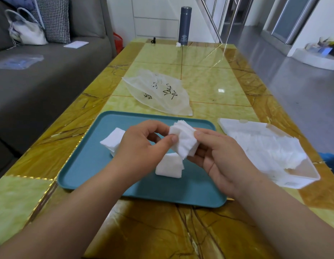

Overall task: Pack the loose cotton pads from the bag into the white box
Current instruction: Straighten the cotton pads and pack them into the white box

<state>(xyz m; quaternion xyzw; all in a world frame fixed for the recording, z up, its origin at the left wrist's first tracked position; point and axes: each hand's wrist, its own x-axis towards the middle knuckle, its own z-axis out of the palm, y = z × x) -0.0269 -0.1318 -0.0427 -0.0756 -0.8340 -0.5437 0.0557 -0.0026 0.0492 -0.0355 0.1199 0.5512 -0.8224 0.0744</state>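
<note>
Above a teal tray (84, 174), both hands hold one stack of square white cotton pads (184, 141). My left hand (141, 146) pinches its left edge with thumb and fingers. My right hand (218, 156) grips the right side, thumb on top. Two more piles of pads lie on the tray: one (112, 140) partly behind my left hand, one (169, 167) below the held stack. The white box (300, 181) stands open to the right of the tray, with pads (270, 146) in it. The see-through bag (158, 92) with black writing lies flat beyond the tray.
The tray, box and bag sit on a yellow-green marble-pattern table (209, 83). A dark flask (184, 26) stands at the far end. A grey sofa (41, 81) with a handbag and cushion runs along the left. Grey floor lies to the right.
</note>
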